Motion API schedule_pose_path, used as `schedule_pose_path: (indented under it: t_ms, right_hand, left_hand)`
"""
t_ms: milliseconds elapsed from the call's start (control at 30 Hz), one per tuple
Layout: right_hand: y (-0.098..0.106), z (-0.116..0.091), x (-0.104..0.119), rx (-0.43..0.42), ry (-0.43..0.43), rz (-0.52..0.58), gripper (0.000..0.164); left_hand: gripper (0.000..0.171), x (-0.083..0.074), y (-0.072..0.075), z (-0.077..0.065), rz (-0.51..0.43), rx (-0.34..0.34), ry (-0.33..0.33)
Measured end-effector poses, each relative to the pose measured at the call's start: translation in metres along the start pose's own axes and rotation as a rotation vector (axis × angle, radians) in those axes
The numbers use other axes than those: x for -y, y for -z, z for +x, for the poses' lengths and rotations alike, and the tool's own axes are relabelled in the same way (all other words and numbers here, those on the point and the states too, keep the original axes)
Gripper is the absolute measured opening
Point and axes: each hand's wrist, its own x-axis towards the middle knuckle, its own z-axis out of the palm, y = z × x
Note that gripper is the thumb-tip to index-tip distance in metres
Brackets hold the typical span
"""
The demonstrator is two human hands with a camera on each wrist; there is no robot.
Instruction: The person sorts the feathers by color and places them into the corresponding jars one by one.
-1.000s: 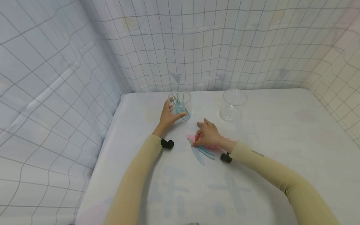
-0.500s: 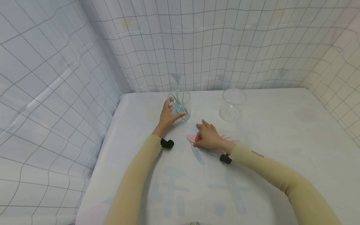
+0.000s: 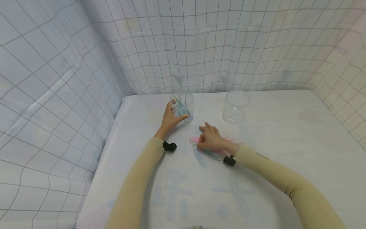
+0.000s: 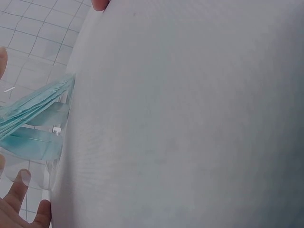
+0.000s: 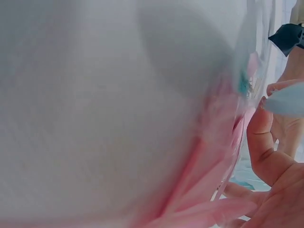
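My left hand [image 3: 169, 119] holds a clear round jar [image 3: 191, 103] at the back of the table, thumb in front and fingers around its left side. Light blue feathers [image 3: 184, 110] stand in this jar with their quills up; in the left wrist view the blue vanes [image 4: 40, 142] spread against its wall. Over a loose pile mid-table, my right hand [image 3: 212, 140] pinches a pale blue feather [image 5: 287, 100] between thumb and index finger, its other fingers spread. Pink feathers [image 3: 195, 139] lie partly hidden under that hand, with blue feathers [image 3: 200, 159] fanned toward me.
A second clear jar [image 3: 235, 108] stands at the back right, behind my right hand. White cloth [image 3: 143, 127] with faint printed shapes covers the table. Gridded white curtains [image 3: 223, 47] rise behind it and at both sides.
My right hand has shifted slightly over the pile, and its fingertips have drawn in. The blue feathers under it have spread and turned a little. The left hand and its jar stay put.
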Motion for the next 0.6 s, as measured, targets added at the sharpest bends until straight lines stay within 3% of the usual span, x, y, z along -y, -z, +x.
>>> schedule_pose_path:
  t_ms: [267,433,600]
  right_hand:
    - [0.005,0.003,-0.002,-0.070,-0.005,0.113,0.012]
    - [0.009,0.009,-0.008,-0.108,-0.003,0.140,0.014]
    - [0.017,0.012,-0.009,-0.141,-0.021,0.244,0.018]
  left_hand:
    - [0.103,-0.001,0.001,-0.001,0.001,0.005,0.008]
    - [0.102,-0.002,0.001,0.000,0.003,0.006,0.003]
    - [0.102,-0.002,0.001,-0.001,0.005,0.001,0.004]
